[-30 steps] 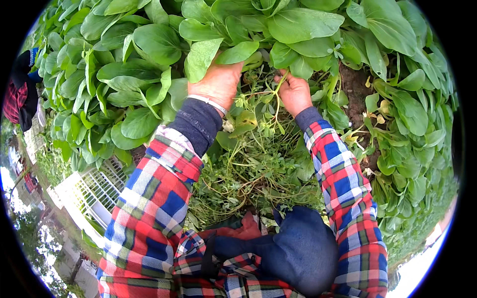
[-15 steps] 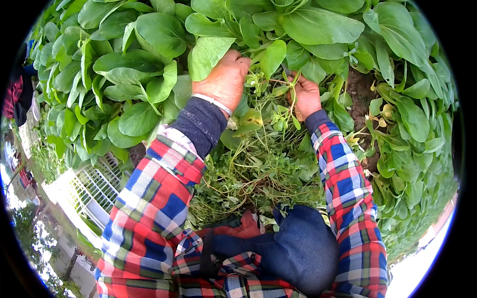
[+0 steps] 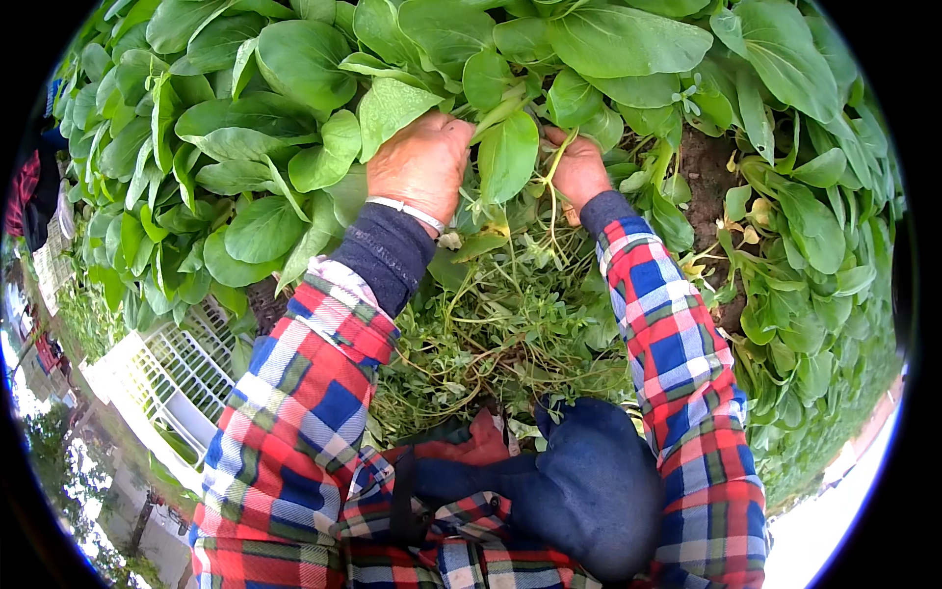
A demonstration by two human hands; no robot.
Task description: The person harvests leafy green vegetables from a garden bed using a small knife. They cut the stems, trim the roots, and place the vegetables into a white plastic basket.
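In the head view, the left hand (image 3: 422, 169) is near 11 o'clock, at the base of a leafy plant (image 3: 503, 108) at 12; leaves hide its fingertips, so I cannot tell its grip. The right hand (image 3: 580, 169), at 1 o'clock, has curled fingers by a weed stem (image 3: 549, 182); its grip is unclear too. Since half a second ago, it has moved toward 10 o'clock, and a broad leaf (image 3: 508, 162) has dropped toward 7, between the hands. Weeds (image 3: 510, 329) lie at 6.
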